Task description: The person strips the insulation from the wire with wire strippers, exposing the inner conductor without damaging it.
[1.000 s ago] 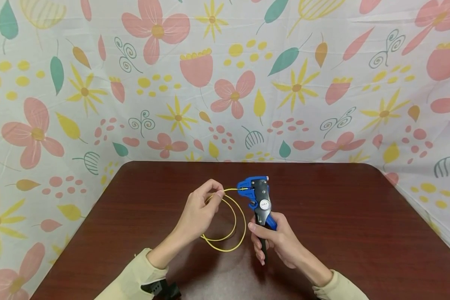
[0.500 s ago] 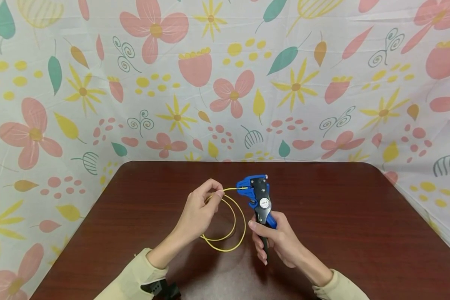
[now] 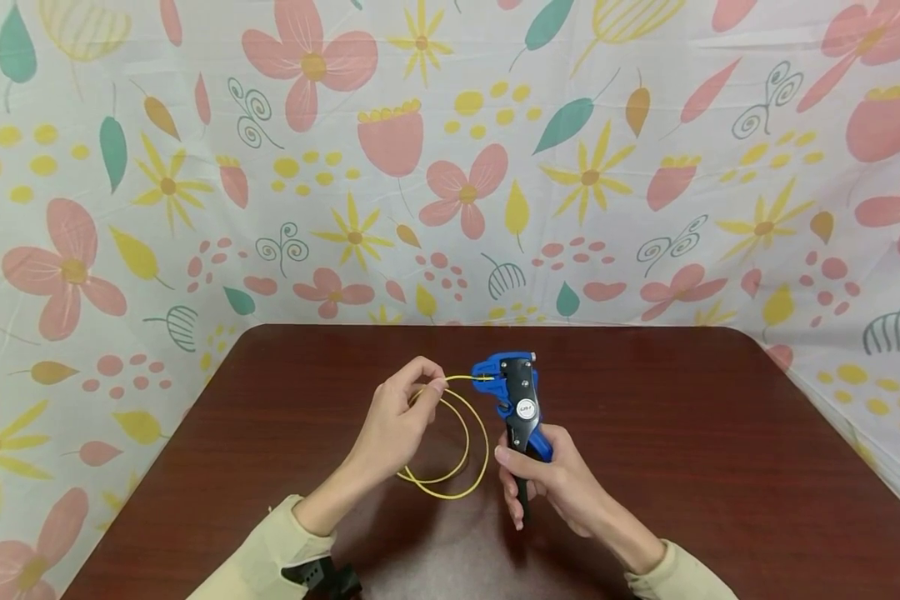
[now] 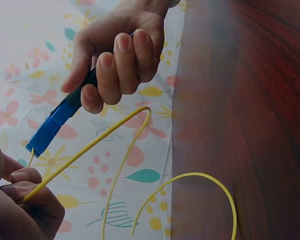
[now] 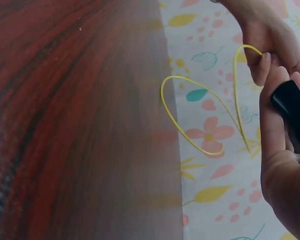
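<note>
My left hand (image 3: pixel 401 417) pinches a thin yellow wire (image 3: pixel 484 450) between thumb and fingertips. The wire's short end runs right into the blue jaws of a wire stripper (image 3: pixel 523 408); the rest hangs in loose loops below my hand. My right hand (image 3: pixel 558 479) grips the stripper by its black and blue handles, its head pointing left. In the left wrist view, the right hand's fingers (image 4: pixel 125 65) curl round the handle, and the wire end enters the blue tip. The right wrist view shows the black handle end (image 5: pixel 295 112) in the palm, with the wire (image 5: pixel 172 112) looping beyond.
Both hands are over a dark reddish-brown wooden table (image 3: pixel 682 417). A white cloth (image 3: pixel 450 275) with a flower and leaf print hangs behind it and at both sides. A black strap device (image 3: pixel 318 577) sits at the left sleeve.
Hands, wire and stripper hold nearly the same pose. The stripper and wire loops have shifted very slightly left in the head view.
</note>
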`<action>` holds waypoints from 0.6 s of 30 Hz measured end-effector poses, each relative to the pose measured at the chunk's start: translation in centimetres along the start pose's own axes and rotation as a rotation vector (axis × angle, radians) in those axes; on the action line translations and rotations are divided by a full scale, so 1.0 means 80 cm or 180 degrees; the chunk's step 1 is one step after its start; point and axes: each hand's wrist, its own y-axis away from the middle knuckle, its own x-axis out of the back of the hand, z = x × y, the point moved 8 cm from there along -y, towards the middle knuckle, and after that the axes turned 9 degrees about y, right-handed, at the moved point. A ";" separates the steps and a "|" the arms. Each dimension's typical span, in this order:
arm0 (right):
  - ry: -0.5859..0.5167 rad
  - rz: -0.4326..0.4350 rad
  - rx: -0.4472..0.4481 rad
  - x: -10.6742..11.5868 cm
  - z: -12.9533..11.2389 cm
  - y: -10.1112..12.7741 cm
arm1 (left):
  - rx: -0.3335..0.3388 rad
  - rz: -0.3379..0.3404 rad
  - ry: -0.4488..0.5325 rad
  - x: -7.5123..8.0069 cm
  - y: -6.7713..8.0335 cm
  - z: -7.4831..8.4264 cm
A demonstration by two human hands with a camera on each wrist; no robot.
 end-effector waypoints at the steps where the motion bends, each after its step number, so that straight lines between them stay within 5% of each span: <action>1: 0.0003 -0.0021 -0.0015 0.000 0.000 0.000 | 0.0002 0.0011 -0.0014 0.001 0.000 0.000; 18: -0.0123 -0.0247 0.0126 -0.006 -0.002 0.000 | 0.0043 0.0075 0.0034 0.003 0.002 0.001</action>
